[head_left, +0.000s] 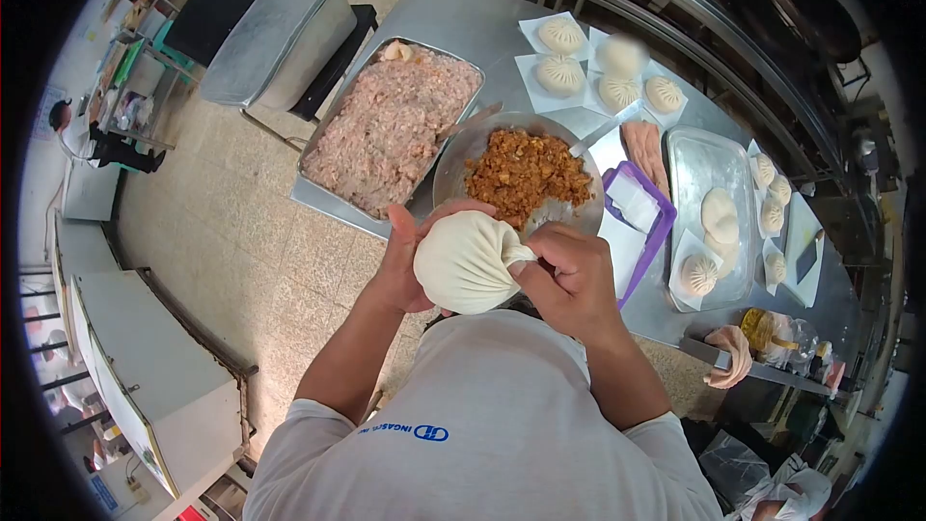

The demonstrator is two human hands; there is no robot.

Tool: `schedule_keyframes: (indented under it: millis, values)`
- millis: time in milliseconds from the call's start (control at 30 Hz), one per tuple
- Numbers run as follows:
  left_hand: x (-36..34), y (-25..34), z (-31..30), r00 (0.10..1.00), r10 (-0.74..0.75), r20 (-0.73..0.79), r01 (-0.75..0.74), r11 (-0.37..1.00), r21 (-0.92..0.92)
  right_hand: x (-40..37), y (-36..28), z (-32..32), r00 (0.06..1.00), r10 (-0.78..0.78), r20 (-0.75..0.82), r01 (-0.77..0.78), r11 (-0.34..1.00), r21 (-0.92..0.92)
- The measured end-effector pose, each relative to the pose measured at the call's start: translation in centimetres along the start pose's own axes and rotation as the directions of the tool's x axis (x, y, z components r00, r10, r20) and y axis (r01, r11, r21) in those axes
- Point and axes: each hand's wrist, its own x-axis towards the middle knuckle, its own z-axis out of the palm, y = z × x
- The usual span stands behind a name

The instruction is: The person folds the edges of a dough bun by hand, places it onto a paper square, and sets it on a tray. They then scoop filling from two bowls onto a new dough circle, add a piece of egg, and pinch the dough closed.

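A large round bun [461,265] of pale dough, pleated toward one side, is held up in front of my chest. My left hand [405,256] cups its left side and underside, fingers curved around it. With thumb and fingers, my right hand [569,275] pinches the gathered, twisted end of the dough. Just beyond the bun is a metal bowl [451,166] of brown chopped filling [526,174], with a metal utensil handle [603,128] leaning over its rim. Left of the bowl, a rectangular tray [301,180] holds pinkish minced filling [395,121].
Several pleated buns [559,75] sit on paper squares at the table's back. To the right are a purple-framed tray [641,260] with papers, a cloth [646,150] and a clear tray [738,150] with dough. An oil bottle [765,328] stands at the right edge.
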Motion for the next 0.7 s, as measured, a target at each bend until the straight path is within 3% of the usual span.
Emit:
schedule_keyframes:
  millis: [100, 167, 300, 367, 400, 433, 467, 500, 533, 567, 600, 667, 700]
  values:
    - [0.1, -0.3, -0.3, 1.0, -0.009, 0.02, 0.008, 0.999, 0.04, 0.5, -1.0, -0.1, 0.999, 0.035, -0.025, -0.035, 0.999, -0.002]
    - [0.4, -0.2, 0.3, 0.999, 0.039, -0.018, -0.032, 0.959, 0.28, 1.1, -1.9, 0.4, 0.976, 0.139, -0.168, -0.135, 0.99, 0.038]
    - [0.3, 0.0, -0.9, 1.0, -0.007, -0.017, 0.012, 0.945, 0.326, 1.0, -0.2, 0.2, 0.994, 0.065, -0.091, -0.061, 0.997, 0.046]
    - [0.0, 0.8, -1.6, 0.987, -0.138, 0.086, 0.13, 0.988, 0.088, 0.3, 0.3, -0.2, 0.998, 0.066, 0.007, -0.066, 0.998, 0.006]
    - [0.1, 0.4, -2.0, 0.987, -0.138, 0.083, 0.13, 0.988, 0.089, 0.2, 0.2, -0.2, 0.998, 0.066, 0.009, -0.066, 0.998, 0.009]
    - [0.5, -0.3, -2.7, 0.955, -0.101, 0.277, 0.171, 0.955, -0.243, 0.2, 0.1, -0.4, 0.998, 0.061, 0.032, -0.061, 0.998, 0.0]
    - [0.9, -1.0, -3.0, 0.898, 0.003, 0.44, 0.259, 0.805, -0.533, 0.1, -0.2, -0.5, 0.997, 0.059, 0.055, -0.059, 0.998, -0.01]
    - [0.9, -1.1, -2.1, 0.898, 0.002, 0.44, 0.261, 0.804, -0.535, 0.1, -0.5, -0.5, 0.997, 0.062, 0.055, -0.061, 0.998, -0.011]
    - [0.7, -1.0, -0.8, 0.981, -0.045, 0.188, 0.107, 0.936, -0.334, 0.2, -0.9, -0.5, 0.995, 0.094, 0.01, -0.094, 0.995, -0.024]
    - [0.6, -0.8, -0.1, 0.997, -0.014, -0.08, 0.008, 0.997, -0.073, 0.4, -1.2, -0.4, 0.992, 0.125, -0.035, -0.126, 0.991, -0.034]
    - [0.6, -0.7, -0.2, 0.997, -0.011, -0.081, 0.006, 0.997, -0.072, 0.6, -1.4, -0.3, 0.992, 0.123, -0.034, -0.124, 0.992, -0.034]
    - [0.5, -0.4, -0.4, 0.999, -0.022, -0.028, 0.028, 0.976, 0.216, 0.9, -1.6, -0.2, 0.989, 0.137, -0.056, -0.136, 0.991, 0.012]
    - [0.4, -0.4, -0.5, 0.999, -0.023, -0.026, 0.028, 0.975, 0.218, 0.9, -1.5, 0.0, 0.989, 0.135, -0.059, -0.135, 0.991, 0.012]
